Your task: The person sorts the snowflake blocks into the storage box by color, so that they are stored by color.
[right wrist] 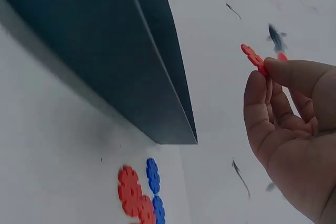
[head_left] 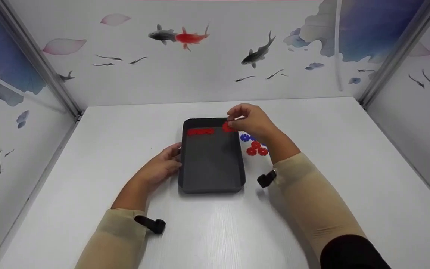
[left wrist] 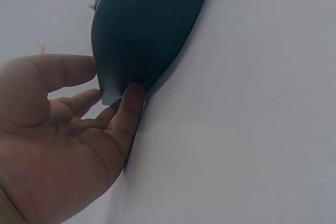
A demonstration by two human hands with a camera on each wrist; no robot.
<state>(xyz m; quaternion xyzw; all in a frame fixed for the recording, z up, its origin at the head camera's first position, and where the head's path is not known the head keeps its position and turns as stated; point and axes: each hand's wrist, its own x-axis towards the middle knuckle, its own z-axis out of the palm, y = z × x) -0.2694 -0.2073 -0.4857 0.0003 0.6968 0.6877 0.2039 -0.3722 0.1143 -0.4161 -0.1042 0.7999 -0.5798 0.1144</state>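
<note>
Two hands work around a dark tray [head_left: 211, 164] that lies flat near the middle of a white table [head_left: 349, 157]. On the left, the left hand [head_left: 161, 168] rests on the tabletop against the tray's left wall, fingers straight and relaxed; the left wrist view shows its fingertips [left wrist: 134, 95] touching the tray's outer wall near a corner, with nothing gripped. A black strap [head_left: 151, 224] sits at the wrist of that beige sleeve.

Inside the tray, along its far edge, a short row of red snowflake pieces [head_left: 200, 131] lies flat on the floor of the tray. Just to the right of that row, above the tray's far right corner, the right hand [head_left: 250, 119] pinches one red piece [head_left: 228, 127] — thumb and forefinger closed on it, the other fingers loosely curled. In the right wrist view the red piece sticks out past the fingertips [right wrist: 273, 69], clear of the tray's wall and not touching it.

Farther right, on the bare table just beside the tray's right wall, lies a small cluster of loose pieces [head_left: 254, 145] — blue ones toward the back, red ones nearer the person, partly hidden under the right wrist. Behind the table stand white panels printed with fish [head_left: 185, 36].
</note>
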